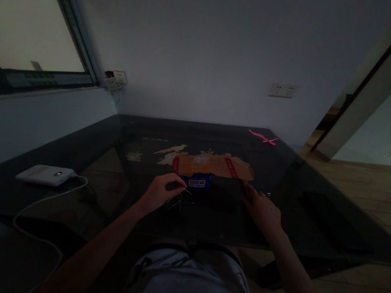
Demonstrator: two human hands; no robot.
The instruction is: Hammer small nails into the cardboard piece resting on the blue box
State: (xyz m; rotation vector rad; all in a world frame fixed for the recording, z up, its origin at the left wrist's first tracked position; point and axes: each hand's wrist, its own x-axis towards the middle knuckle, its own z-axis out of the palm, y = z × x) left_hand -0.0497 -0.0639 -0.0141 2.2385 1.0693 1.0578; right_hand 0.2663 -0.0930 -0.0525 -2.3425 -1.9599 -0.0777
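My left hand (162,191) is closed in a pinch, with a thin needle-like pin (189,192) sticking out past its fingertips. Just below it lies a loose pile of several similar thin pins (178,203) on the dark table. A tan, insole-shaped piece (214,165) with red bands and an orange patch stretches across in front of both hands. Under its near edge shows a blue box (198,181) with a white label. My right hand (262,211) has its fingers closed at the right end of the insole-shaped piece; the dim light partly hides the grip.
The glossy dark table (130,214) carries a printed bird and flower pattern. At the left lies a white power bank (46,175) with a white cable (41,201) running off the edge. A pink strip (263,137) is at the far right; a dark flat object (332,220) lies nearer.
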